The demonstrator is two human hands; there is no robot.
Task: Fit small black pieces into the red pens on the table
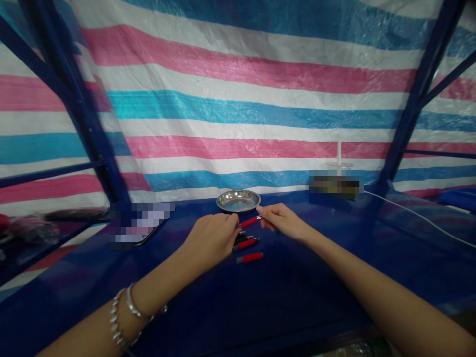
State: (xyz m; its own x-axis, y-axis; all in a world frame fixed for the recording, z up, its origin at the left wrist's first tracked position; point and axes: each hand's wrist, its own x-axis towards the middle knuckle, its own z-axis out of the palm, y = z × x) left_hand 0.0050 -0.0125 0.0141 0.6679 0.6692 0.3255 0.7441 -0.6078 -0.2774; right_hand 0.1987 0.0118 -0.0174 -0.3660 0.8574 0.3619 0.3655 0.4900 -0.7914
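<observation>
My left hand [215, 235] and my right hand [283, 219] are both closed on one red pen [250, 222], held between them just above the table. The left fingers cover one end; the right thumb and fingertips pinch the other. Right below, next to my left hand, lies a second red pen [248, 243] with a silver tip, beside a dark pen [241, 238] partly hidden by that hand. Nearer to me is a red pen barrel [252, 257] with a greyish end. Behind my hands stands a shallow, shiny metal dish [222, 202].
On the left of the blue table [282, 292] lies a blurred-out flat phone-like object [143, 225]. A cup with a straw [338, 157], partly pixelated, stands at the back right. A white cable [412, 210] runs off rightward. Blue metal posts [412, 99] and striped sheeting [241, 109] bound the back.
</observation>
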